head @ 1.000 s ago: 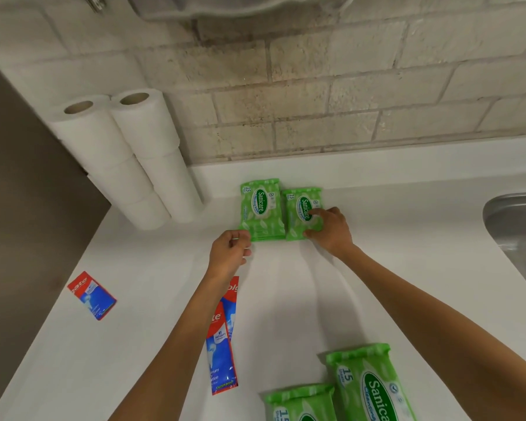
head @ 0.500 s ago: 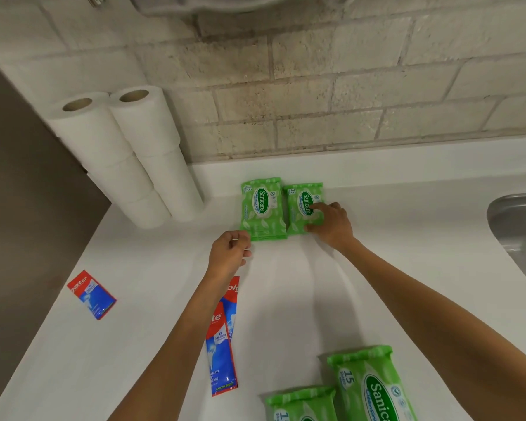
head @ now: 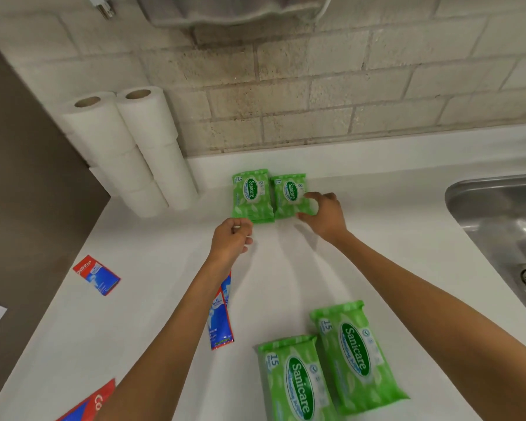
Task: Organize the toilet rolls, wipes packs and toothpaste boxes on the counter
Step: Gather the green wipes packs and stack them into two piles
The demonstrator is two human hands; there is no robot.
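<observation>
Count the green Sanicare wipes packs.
4. At the back, side by side: back left pack and back right pack. At the front: front left pack and front right pack. Others may hide underneath.

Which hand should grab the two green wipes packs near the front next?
Probably the right hand: those wipes packs lie on its side, beside the right forearm. The left arm is over a toothpaste box.

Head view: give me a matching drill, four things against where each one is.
Things:
1. rolls
2. sink
3. right hand
4. small toothpaste box

Places:
A. alone near the left edge of the counter
B. stacked in the far left corner
C. touching the far right wipes pack
D. set into the counter's right side

Pairs: 1-B, 2-D, 3-C, 4-A
</observation>
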